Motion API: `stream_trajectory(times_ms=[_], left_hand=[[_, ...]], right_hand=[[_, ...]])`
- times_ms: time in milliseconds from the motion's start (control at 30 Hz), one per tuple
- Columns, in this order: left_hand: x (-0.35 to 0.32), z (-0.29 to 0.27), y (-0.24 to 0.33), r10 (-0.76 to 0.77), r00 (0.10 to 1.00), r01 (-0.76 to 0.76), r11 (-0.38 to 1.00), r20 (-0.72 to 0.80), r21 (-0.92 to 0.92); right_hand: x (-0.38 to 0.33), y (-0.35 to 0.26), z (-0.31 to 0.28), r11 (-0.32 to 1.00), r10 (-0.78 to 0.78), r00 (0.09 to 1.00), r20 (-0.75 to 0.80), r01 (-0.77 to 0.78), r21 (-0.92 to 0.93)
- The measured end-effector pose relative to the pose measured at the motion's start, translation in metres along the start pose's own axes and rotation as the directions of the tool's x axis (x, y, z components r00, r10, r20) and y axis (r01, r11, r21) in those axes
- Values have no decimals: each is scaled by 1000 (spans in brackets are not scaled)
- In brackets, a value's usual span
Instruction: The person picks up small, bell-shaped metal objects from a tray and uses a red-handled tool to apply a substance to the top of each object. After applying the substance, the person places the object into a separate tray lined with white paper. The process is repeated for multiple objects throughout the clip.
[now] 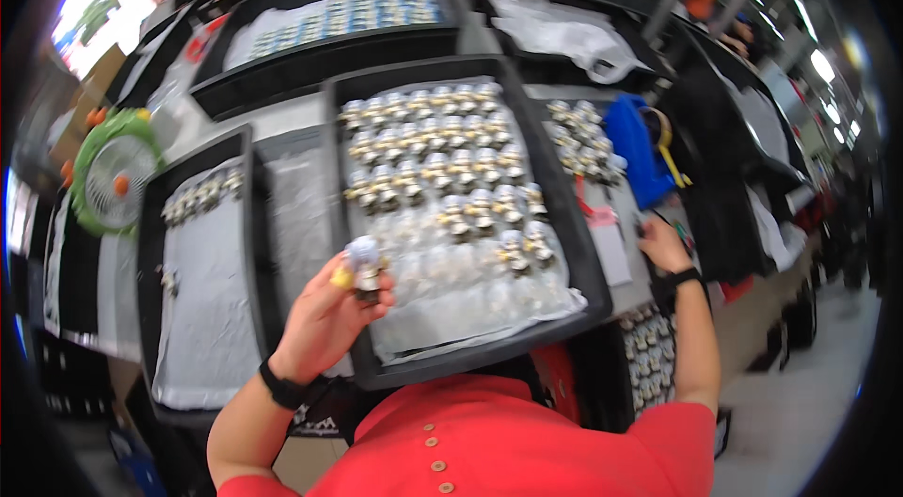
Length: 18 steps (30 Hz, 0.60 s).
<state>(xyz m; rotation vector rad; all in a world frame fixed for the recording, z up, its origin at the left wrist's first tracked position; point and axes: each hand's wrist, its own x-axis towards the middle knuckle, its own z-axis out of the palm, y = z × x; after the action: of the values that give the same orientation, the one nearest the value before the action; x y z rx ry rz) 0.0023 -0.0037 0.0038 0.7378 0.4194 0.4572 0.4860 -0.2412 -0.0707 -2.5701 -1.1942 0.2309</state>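
My left hand [324, 314] pinches a small figurine [365, 264] with a pale blue-grey top, a yellow patch and a dark base, holding it over the near left edge of a black tray [489, 361]. Inside that tray stand rows of similar figurines [428, 142] on a clear moulded liner. Out to the right, my right hand [664, 245] is lowered to the table with its fingers drawn together around something dark that I cannot make out. A white card [612, 252] lies beside it, and a blue bin [638, 147] stands just beyond.
At the left is a narrower black tray [246, 243] holding a few figurines, beside a green fan [118, 173]. Another tray [315, 72] of figurines stands at the back. More figurines [583, 135] cluster near the blue bin, and others [649, 356] sit lower right.
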Motion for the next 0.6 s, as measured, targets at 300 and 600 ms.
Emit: stream_trajectory(times_ms=[300,600], left_hand=[[1,-4,-2,-1,998,6,998,68,-65],[3,-6,-3,-31,998,35,996,49,-84]], right_hand=[[-3,-202,-73,640,-313,945,-91,281,715],[-16,-340,-30,549,-805,573,157,618,563]])
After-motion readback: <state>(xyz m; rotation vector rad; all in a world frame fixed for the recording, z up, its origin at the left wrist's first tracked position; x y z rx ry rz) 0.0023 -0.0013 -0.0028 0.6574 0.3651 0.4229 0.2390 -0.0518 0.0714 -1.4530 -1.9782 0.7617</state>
